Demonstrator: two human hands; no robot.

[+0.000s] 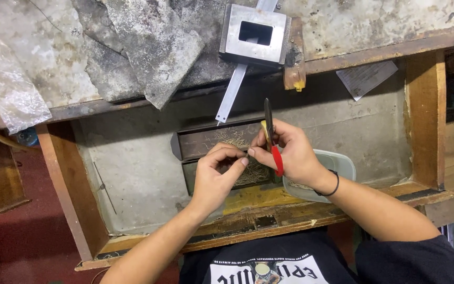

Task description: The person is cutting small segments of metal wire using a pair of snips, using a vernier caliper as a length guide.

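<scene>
My right hand (pixel 290 152) grips a pair of pliers (pixel 272 138) with red and yellow handles, its dark jaws pointing away from me. My left hand (pixel 217 173) is beside it, fingertips pinched together on something very small at the point where both hands meet; what it is cannot be made out. Both hands hover over a dark tray (pixel 206 141) that holds a tangle of thin wire bits (pixel 236 140), inside an open wooden drawer (pixel 69 179).
A grey oval dish (pixel 342 160) lies under my right wrist. On the worn bench top above sit a square steel block (pixel 255 34) with a rectangular hole, a metal strip (pixel 232 94), grey sheet scraps (pixel 153 47), clear plastic (pixel 6 84) and a paper slip (pixel 366 78).
</scene>
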